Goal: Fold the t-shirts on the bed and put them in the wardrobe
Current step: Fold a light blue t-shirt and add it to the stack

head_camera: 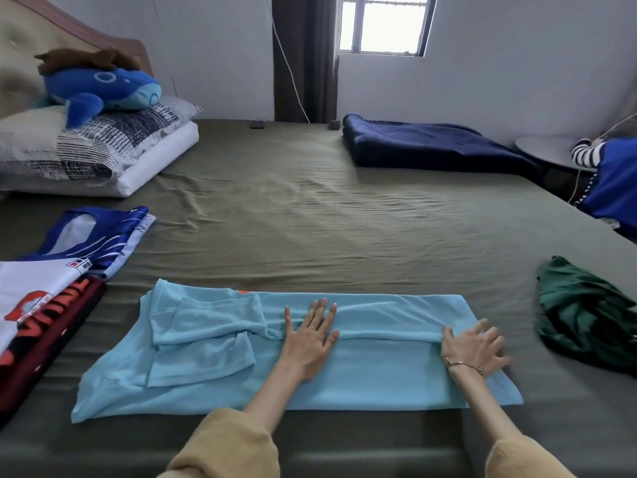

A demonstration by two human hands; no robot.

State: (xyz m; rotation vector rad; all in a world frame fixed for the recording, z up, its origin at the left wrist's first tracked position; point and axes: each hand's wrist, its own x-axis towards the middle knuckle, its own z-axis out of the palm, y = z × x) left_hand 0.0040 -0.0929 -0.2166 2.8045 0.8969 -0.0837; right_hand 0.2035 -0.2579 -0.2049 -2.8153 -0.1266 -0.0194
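Head view: both hands (pixel 308 334) (pixel 474 345) flat on light-blue t-shirt (pixel 379 377) atop bed (pixel 293 229)

R hand (pixel 474 345) blurred.

Bed (pixel 310 215), olive-green sheet, wrinkled. Light blue t-shirt (pixel 379 374) spread flat at near edge. Left of it: stack of printed shirts (pixel 51 288). Right of it: crumpled dark green garment (pixel 582 319). Beyond it, far left: pillows (pixel 93 150). Far right: folded navy blanket (pixel 424 143).
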